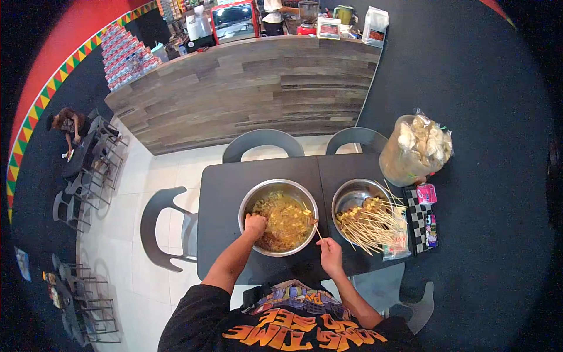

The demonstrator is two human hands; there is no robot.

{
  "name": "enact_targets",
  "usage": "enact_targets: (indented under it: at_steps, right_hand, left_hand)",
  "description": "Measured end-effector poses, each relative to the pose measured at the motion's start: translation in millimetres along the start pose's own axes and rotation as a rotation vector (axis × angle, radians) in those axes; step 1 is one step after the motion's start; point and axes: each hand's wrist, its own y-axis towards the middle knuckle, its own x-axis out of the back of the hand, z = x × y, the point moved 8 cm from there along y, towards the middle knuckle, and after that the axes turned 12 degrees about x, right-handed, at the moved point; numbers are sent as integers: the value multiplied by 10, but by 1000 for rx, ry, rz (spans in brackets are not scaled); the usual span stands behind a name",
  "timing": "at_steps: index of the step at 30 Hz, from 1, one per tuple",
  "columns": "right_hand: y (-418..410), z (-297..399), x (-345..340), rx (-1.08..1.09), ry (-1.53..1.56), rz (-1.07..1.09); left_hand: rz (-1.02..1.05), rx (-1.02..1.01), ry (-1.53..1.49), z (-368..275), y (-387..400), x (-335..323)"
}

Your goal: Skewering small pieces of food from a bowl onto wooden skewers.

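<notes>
A large steel bowl (243, 205) on the dark table holds yellow pieces and chopped bits in a yellow-brown liquid mix (283, 220). My left hand (256, 225) reaches over its left side, fingertips down in the mix and hidden, so whether they grip anything is unclear. My right hand (330, 255), near the bowl's lower right edge, grips the bare end of a bamboo skewer (319, 232). That skewer slants up over the rim, with a few pieces on it. To the right, a second steel bowl (352, 190) contains many loaded skewers (367, 222), their bare ends jutting out over the rim.
Behind the second bowl stands a tall translucent container (398, 165) with filled plastic bags (424, 136). A plastic packet (398, 246), a pink pack (426, 193) and a phone (431, 229) lie at the right. Chairs (162, 229) surround the table (220, 264). A person (70, 123) sits far left.
</notes>
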Motion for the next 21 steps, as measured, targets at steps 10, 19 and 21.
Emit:
enact_targets:
  at_steps: [10,19,21]
  right_hand:
    - [-90,80,-135,-18,57,-54]
    - [-216,105,-273,-63,40,-80]
    - [-227,137,-365,-21,88,-92]
  left_hand:
    - [31,-113,-14,-19,29,-111]
    - [25,-128,-255,51,-12,128]
    - [-25,-110,-516,194,34,163]
